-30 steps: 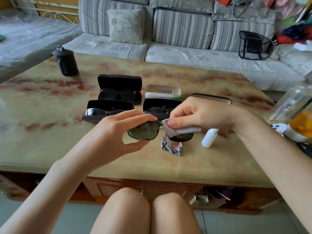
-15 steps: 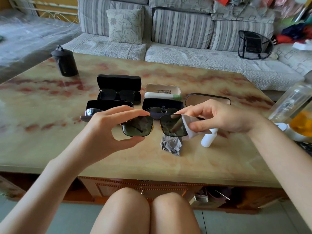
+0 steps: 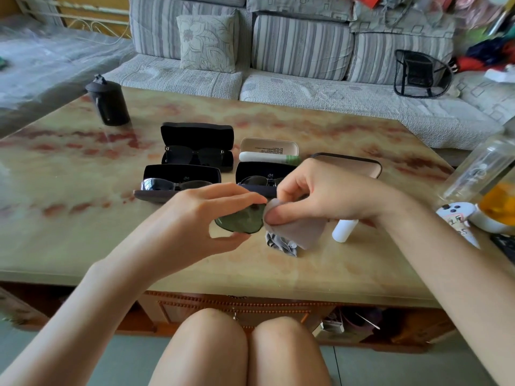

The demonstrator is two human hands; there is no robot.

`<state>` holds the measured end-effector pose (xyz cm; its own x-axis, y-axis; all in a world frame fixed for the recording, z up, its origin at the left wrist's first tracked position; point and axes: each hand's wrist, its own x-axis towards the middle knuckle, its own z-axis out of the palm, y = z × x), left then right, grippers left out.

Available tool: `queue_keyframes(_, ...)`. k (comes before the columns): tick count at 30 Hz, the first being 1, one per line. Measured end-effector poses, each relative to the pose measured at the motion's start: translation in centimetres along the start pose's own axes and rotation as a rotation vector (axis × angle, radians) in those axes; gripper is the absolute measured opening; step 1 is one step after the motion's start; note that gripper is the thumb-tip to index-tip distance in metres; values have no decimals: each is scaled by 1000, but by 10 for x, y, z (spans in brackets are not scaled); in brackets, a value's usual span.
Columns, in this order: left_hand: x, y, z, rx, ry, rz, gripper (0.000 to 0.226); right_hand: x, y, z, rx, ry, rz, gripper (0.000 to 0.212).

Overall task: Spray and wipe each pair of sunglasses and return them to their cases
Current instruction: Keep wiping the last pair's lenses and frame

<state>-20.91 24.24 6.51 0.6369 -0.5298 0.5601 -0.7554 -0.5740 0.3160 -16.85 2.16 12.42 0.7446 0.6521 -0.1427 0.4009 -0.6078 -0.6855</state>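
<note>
The sunglasses (image 3: pixel 240 223) were held at the centre of the frame, above the table (image 3: pixel 83 240). For a clean wipe, the rim should be pinched, never the lens, and light strokes made with the cloth (image 3: pixel 302 232). The rim was gripped between thumb and fingers of the left hand (image 3: pixel 195 218); the cloth was pinched against the lens by the right hand (image 3: pixel 320 196), fingers bent.
</note>
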Motion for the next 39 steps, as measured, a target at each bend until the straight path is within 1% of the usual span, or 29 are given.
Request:
queue_keyframes(2,-1,-1,-3,13,18,-19,46,1,-2,1,-20,37,-27,40)
queue_keyframes(6,-2,-3,-5,26,55,-71,48,-1,5,-4,126,70,-60,52)
queue_keyframes(9,-4,-7,-6,21,61,-105,48,-4,19,-4,173,124,-71,33)
queue_keyframes(11,-6,-8,-7,10,71,-131,49,-7,31,-5,208,176,-105,42)
queue_keyframes(12,-7,-9,-7,8,72,-134,49,-9,35,-6,226,187,-114,42)
queue_keyframes(14,-8,-10,-7,4,56,-123,48,-13,37,-7,236,136,-98,36)
queue_keyframes(17,-8,-11,-5,-2,25,-107,48,-10,33,-6,170,42,-60,31)
queue_keyframes(20,-5,-8,-2,4,-4,-84,48,0,19,0,93,20,-28,25)
queue_keyframes(21,-4,-7,0,7,-10,-76,48,4,16,3,26,26,-24,25)
queue_keyframes(22,-4,-6,0,10,-9,-72,47,8,14,5,-38,29,-27,30)
queue_keyframes(24,-4,-5,0,13,6,-76,47,11,9,9,-96,48,-53,37)
queue_keyframes(26,-4,-5,-2,6,26,-96,49,10,8,7,-21,74,-52,37)
queue_keyframes(28,-5,-5,-3,12,38,-116,49,5,15,4,133,97,-50,35)
queue_keyframes(30,-6,-5,-3,4,62,-144,49,0,23,3,280,117,-105,42)
queue_keyframes(34,-8,-4,-2,-49,123,-177,49,-8,42,4,368,189,-151,55)
queue_keyframes(36,-9,-4,-1,-63,136,-187,48,-11,48,6,412,229,-146,55)
queue_keyframes(37,-9,-4,-1,-60,139,-188,48,-10,50,9,437,277,-131,54)
queue_keyframes(39,-9,-4,-1,-51,147,-196,47,-9,55,18,516,457,-64,49)
